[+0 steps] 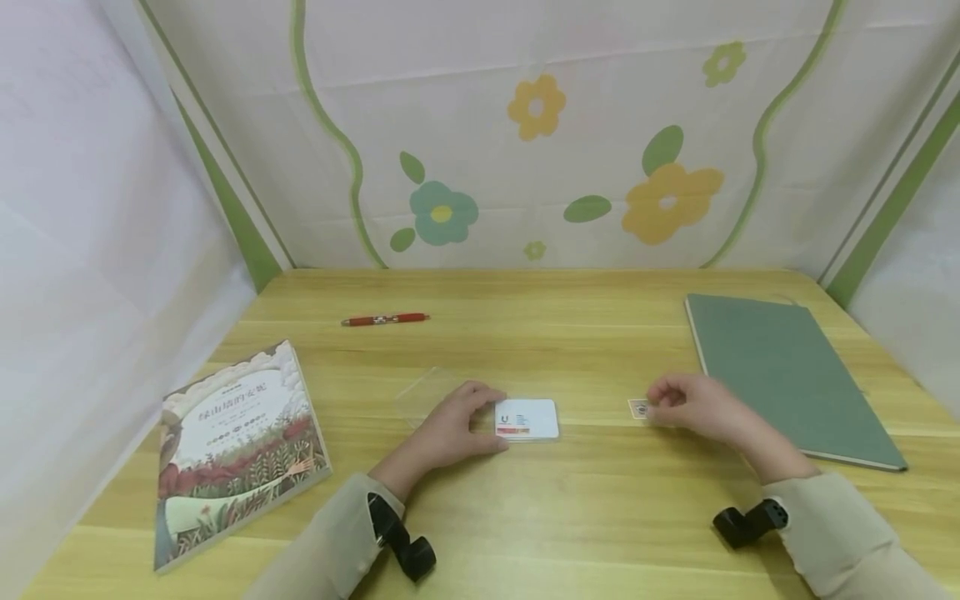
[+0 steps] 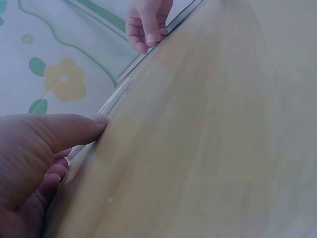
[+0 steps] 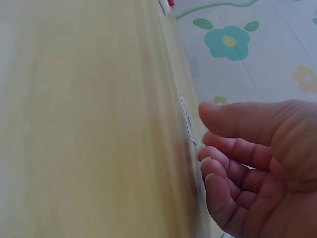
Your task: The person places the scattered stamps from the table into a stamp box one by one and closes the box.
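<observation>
Small square card [image 1: 638, 409], flat right of centre on the worktop [image 1: 562, 533]; white card [image 1: 527, 418] well apart to its left. For a clean lift, probably best to pinch the small card by opposite edges, without bending, and keep the white card steady. At the small card's right end, right hand [image 1: 697, 408], loosely curled, with narrow thumb-to-finger gap, contact uncertain. Around the white card's left end, left hand [image 1: 450, 425], holding it, thumb near, forefinger far.
</observation>
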A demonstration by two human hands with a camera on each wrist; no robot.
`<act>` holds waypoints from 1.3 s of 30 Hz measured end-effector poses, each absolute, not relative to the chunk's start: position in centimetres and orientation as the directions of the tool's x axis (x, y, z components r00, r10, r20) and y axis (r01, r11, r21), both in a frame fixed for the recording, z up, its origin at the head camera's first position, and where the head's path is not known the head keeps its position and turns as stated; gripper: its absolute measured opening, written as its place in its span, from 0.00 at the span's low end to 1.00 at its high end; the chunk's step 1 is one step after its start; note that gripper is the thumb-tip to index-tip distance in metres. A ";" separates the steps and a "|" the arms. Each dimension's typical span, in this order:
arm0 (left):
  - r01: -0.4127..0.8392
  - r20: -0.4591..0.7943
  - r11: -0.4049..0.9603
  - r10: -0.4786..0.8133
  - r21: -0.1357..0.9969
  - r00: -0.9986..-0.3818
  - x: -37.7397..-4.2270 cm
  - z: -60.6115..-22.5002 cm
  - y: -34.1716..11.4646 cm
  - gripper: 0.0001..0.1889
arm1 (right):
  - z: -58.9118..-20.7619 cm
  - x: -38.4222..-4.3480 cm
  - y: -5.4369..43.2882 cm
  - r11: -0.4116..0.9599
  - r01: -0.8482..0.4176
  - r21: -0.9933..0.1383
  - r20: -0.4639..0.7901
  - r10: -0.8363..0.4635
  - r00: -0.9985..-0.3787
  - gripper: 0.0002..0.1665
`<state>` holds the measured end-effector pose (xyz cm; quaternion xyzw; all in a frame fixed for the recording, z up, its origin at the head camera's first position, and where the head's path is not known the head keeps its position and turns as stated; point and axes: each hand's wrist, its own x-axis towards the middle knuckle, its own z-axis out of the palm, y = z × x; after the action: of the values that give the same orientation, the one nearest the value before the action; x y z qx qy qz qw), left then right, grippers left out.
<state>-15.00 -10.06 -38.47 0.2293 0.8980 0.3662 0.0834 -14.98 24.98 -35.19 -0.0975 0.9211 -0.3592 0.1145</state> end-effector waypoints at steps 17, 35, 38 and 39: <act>0.344 0.014 0.625 0.470 0.700 -0.882 -14.9 -38.4 -10.0 0.32 | -36.4 -15.7 25.2 0.736 -0.087 -0.671 -0.121 -0.224 -0.967 0.16; 0.349 0.021 0.621 0.472 0.701 -0.881 -14.9 -38.3 -10.1 0.32 | -36.6 -16.0 25.2 0.717 -0.081 -0.692 -0.120 -0.226 -0.967 0.18; 0.354 0.025 0.622 0.473 0.698 -0.881 -15.0 -38.4 -10.1 0.32 | -36.5 -16.1 25.2 0.706 -0.073 -0.705 -0.132 -0.232 -0.964 0.20; 0.355 0.026 0.621 0.473 0.699 -0.880 -15.0 -38.4 -10.1 0.32 | -36.5 -16.1 25.2 0.704 -0.070 -0.707 -0.137 -0.234 -0.963 0.20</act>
<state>-14.97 -10.06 -38.37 0.2309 0.8968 0.3689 0.0804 -16.13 25.21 -36.48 -0.0829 0.9165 -0.3760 0.1089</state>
